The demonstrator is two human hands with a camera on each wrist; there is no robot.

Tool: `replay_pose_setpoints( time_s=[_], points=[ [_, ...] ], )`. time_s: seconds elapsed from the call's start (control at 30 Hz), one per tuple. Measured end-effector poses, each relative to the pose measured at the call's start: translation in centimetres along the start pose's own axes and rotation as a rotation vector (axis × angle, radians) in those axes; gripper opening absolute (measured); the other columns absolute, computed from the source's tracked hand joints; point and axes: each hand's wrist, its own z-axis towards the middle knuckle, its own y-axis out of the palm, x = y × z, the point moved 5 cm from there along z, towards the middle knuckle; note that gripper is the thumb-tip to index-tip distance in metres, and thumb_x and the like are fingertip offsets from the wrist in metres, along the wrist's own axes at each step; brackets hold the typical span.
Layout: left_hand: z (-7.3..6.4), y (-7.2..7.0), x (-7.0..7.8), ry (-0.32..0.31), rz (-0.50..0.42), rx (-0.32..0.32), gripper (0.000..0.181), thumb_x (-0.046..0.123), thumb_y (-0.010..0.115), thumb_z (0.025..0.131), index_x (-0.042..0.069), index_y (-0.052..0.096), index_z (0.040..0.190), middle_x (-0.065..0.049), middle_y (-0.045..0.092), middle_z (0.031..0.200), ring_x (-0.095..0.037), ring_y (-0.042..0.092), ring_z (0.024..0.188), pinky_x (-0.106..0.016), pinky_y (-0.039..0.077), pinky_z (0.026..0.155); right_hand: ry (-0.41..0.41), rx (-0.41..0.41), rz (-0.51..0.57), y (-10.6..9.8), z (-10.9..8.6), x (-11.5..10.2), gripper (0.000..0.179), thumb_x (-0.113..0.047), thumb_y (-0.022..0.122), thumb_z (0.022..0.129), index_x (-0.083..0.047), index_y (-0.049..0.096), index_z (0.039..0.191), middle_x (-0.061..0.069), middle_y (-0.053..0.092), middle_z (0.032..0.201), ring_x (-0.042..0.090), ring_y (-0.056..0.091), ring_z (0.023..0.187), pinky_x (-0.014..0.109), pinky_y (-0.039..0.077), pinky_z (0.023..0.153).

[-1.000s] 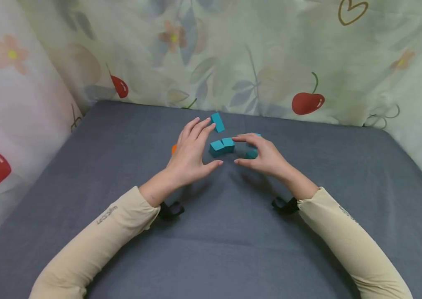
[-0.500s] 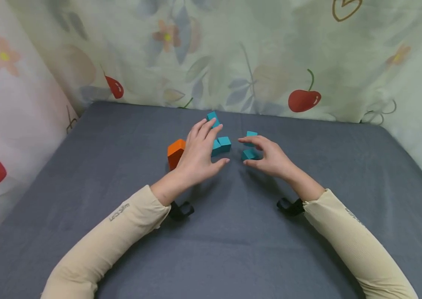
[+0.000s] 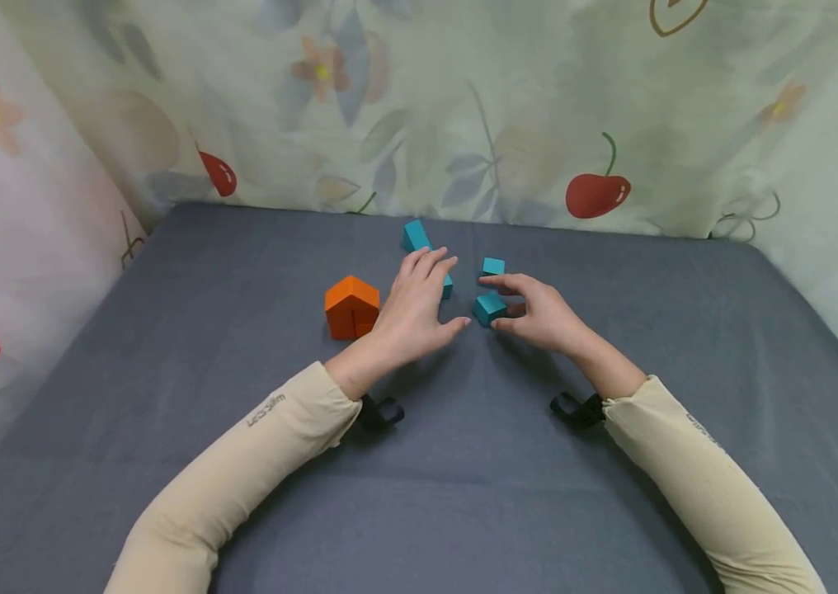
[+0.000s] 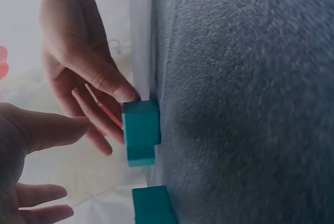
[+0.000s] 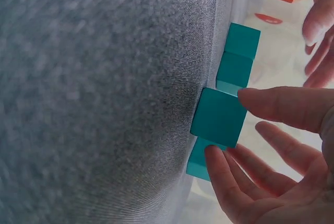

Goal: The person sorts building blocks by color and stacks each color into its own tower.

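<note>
My left hand (image 3: 415,312) hovers over the table, fingers spread and thumb out, holding nothing. It partly covers teal blocks, one showing past its fingers (image 3: 447,286). My right hand (image 3: 543,312) has its thumb and fingers loosely around a teal cube (image 3: 489,308). In the right wrist view the thumb is right at a top corner of this cube (image 5: 219,117), and a fingertip overlaps its lower edge. Another teal block (image 3: 493,266) lies just behind. The left wrist view shows the right thumb at the cube's top (image 4: 141,122), with more teal blocks (image 4: 151,203) below.
An orange house-shaped group of blocks (image 3: 350,307) stands left of my left hand. A teal block (image 3: 416,235) lies farther back. Grey cloth covers the table (image 3: 463,511), and a patterned curtain (image 3: 419,99) hangs behind its far edge.
My left hand has moved right, uncovering the orange blocks and covering part of the middle teal ones. My right hand has shifted slightly right, exposing more of the front teal cube. The view drifted slightly.
</note>
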Motion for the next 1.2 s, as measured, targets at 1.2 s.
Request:
replay_pose_setpoints(
  time_s=[1.2],
  points=[
    [2.6, 4.7, 0.4, -0.193, -0.272, -0.163, 0.040, 0.017, 0.063, 0.094, 0.001, 0.054, 0.130, -0.016, 0.056, 0.125, -0.029, 0.053, 0.116, -0.038, 0.046, 0.097, 0.141, 0.021, 0.053, 0.0, -0.2, 1.4, 0.042, -0.009, 0.062, 0.093, -0.005, 0.053, 0.134, 0.021, 0.055, 0.133, 0.036, 0.058, 0.115, 0.044, 0.052, 0.088]
  ],
)
